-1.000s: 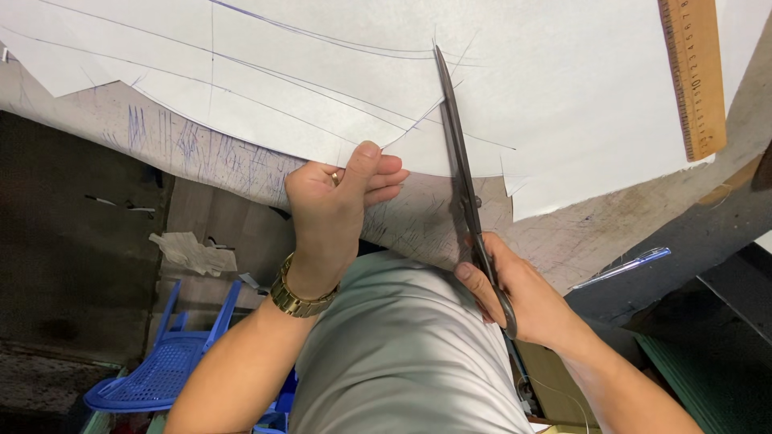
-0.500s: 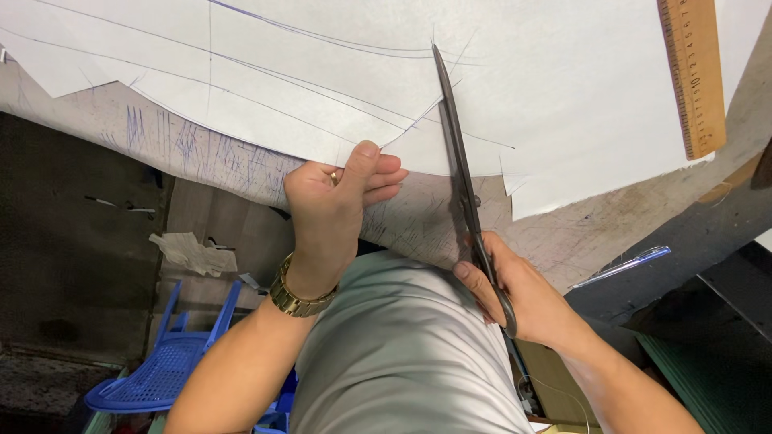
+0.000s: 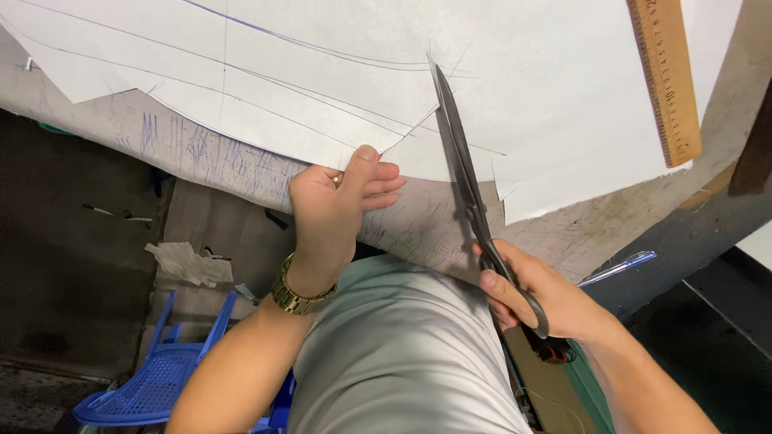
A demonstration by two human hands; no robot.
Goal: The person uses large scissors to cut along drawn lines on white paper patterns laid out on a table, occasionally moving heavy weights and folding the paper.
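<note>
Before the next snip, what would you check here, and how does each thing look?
1. Left hand pinning the white paper sheet at its edge: ok.
2. Right hand gripping the scissors by the handles: ok.
3. Blades lying on the paper, tips near the pencilled lines: ok.
4. Left fingers apart from the blades: ok.
5. Blades exactly on a drawn line: cannot tell.
6. Wooden ruler lying off to the side of the blades: ok.
</note>
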